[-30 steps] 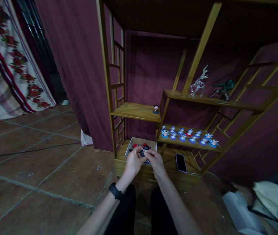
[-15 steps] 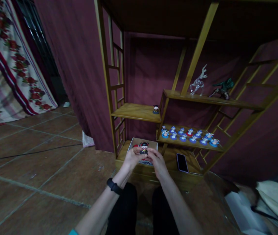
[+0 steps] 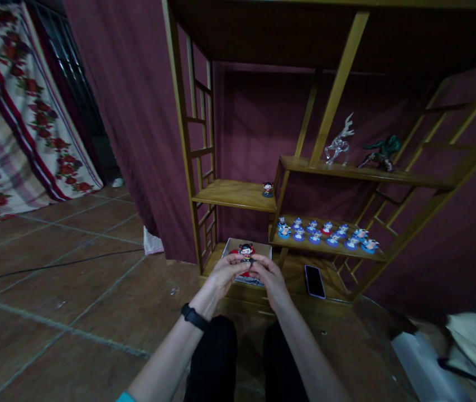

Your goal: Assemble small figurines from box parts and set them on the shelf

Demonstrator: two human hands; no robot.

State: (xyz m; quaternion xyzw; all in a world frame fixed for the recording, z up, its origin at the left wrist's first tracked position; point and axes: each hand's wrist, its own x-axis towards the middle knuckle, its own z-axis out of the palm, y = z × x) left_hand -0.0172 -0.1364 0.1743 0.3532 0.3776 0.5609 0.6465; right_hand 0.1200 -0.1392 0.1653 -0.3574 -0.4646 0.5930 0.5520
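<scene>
A small figurine (image 3: 246,252) with black hair buns and a dark base is held upright between my two hands. My left hand (image 3: 226,273) grips it from the left and my right hand (image 3: 266,272) from the right, fingers closed round the base. Behind and below them an open box (image 3: 266,251) with red contents sits on the bottom shelf, partly hidden by my hands. A similar figurine (image 3: 268,190) stands at the right end of the left shelf (image 3: 233,194).
Several blue-and-white figurines (image 3: 333,240) stand in two rows on the lower right shelf. A phone (image 3: 315,281) lies on the bottom board. Above are a clear deer figure (image 3: 339,144) and a dark green figure (image 3: 384,152). A white box (image 3: 424,363) lies on the floor at right.
The view has shifted slightly, so the shelf sits a little lower. Both hands still hold the figurine, which now appears slightly higher against the box.
</scene>
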